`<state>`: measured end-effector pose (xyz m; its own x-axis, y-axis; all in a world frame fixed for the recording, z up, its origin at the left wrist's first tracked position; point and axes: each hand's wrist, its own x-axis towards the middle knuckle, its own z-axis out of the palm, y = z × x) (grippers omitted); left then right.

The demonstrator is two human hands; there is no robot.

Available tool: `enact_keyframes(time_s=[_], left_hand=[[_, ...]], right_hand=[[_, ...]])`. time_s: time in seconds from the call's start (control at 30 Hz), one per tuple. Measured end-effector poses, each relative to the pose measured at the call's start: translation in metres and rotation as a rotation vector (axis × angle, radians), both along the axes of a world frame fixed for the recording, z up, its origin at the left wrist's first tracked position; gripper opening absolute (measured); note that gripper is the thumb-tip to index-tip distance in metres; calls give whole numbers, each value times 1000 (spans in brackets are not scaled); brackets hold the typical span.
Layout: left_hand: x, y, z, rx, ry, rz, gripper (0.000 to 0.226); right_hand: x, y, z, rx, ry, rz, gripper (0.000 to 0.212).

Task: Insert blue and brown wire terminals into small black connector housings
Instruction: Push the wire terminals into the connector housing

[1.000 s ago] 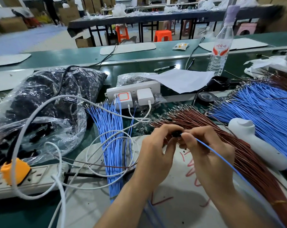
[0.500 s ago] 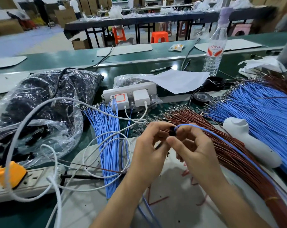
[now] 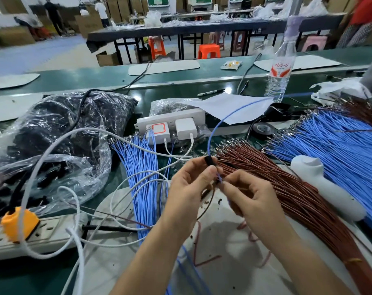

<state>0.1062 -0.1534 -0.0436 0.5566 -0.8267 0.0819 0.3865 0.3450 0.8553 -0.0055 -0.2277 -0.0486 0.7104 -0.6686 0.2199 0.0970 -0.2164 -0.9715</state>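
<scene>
Raised left hand [image 3: 191, 185] pinching black housing [image 3: 209, 161], right hand [image 3: 250, 195] apparently pinching blue wire [image 3: 222, 121]

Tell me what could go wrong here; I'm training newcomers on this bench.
The blue wire arcs from the black housing past the water bottle; its loose end might snag or whip there. The left hand pinches the housing only at the fingertips while the right hand pinches just below, so it could slip into the brown wire bundle.
</scene>
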Motion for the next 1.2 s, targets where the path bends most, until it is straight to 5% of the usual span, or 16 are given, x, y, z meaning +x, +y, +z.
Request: enact_keyframes(time_s=[0.13,0.23,0.3,0.4,0.5,0.63,0.73,0.9,1.0,1.1,1.2], left_hand=[[13,-2,2,-7,326,128,22],[16,-1,3,23,400,113,30],[15,-1,4,35,395,85,35],[10,-1,2,118,266,40,27],[4,-1,1,162,199,-54,20],[2,1,2,133,157,-110,27],[1,1,1,145,134,-78,25],[7,-2,-2,143,202,30,18],[7,0,-3,170,203,24,18],[4,-1,-3,216,67,13,20],[-1,0,-1,235,-58,7,17]], right_hand=[[-8,0,7,302,250,537,16],[-17,-4,17,283,480,1017,12],[-18,-5,19,216,556,1142,9],[-14,0,14,353,420,1040,18],[-6,5,9,677,114,669,30],[2,3,6,732,128,290,39],[-1,5,3,605,198,376,41],[-14,10,11,288,506,985,47],[-14,7,14,195,578,1099,30],[-8,8,10,417,455,946,27],[-1,7,2,578,271,495,21]])
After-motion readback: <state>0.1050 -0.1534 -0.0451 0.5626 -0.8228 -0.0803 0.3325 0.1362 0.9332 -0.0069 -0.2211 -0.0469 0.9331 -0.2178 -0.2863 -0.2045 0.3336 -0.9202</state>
